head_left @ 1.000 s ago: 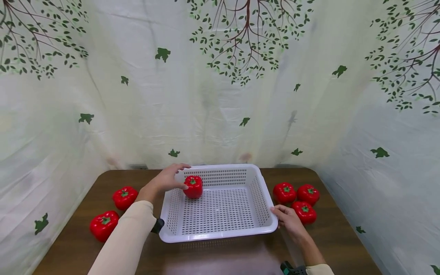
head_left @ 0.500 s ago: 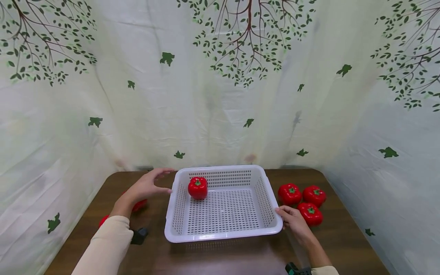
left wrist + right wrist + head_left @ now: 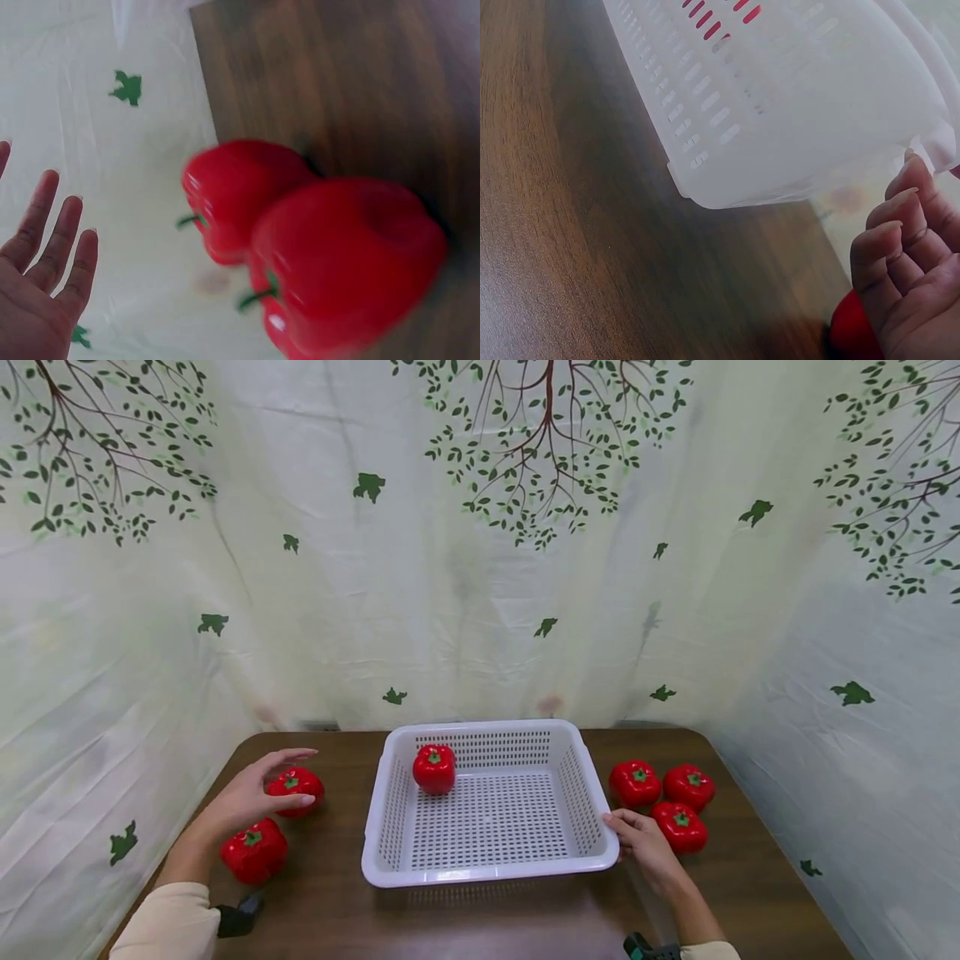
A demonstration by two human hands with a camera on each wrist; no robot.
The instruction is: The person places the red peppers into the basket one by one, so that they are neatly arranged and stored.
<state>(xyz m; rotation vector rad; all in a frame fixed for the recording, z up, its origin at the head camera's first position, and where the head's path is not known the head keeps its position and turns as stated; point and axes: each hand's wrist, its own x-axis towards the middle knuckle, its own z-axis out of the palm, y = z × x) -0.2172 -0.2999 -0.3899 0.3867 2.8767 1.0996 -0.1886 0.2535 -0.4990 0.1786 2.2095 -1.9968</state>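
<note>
My left hand (image 3: 242, 800) is at the far red bell pepper (image 3: 298, 790) on the left, its thumb and fingers spread around it from above. A nearer red bell pepper (image 3: 255, 852) lies below that hand's wrist. In the left wrist view the spread fingers (image 3: 56, 259) stand apart from both peppers. My right hand (image 3: 647, 845) pinches the right rim of a white perforated plastic basket (image 3: 487, 878), near its front corner; the right wrist view shows the curled fingers (image 3: 881, 244) under that rim. One red bell pepper (image 3: 434, 770) sits inside, at the basket's back left.
Three more red bell peppers, one of them the front pepper (image 3: 678, 827), cluster right of the basket, close to my right hand. The brown wooden table (image 3: 330, 893) ends at a pale curtain (image 3: 465, 610) printed with branches and leaves.
My left hand has let go of the pepper in the basket and moved left to the far pepper on the table. The right hand stays on the basket's rim.
</note>
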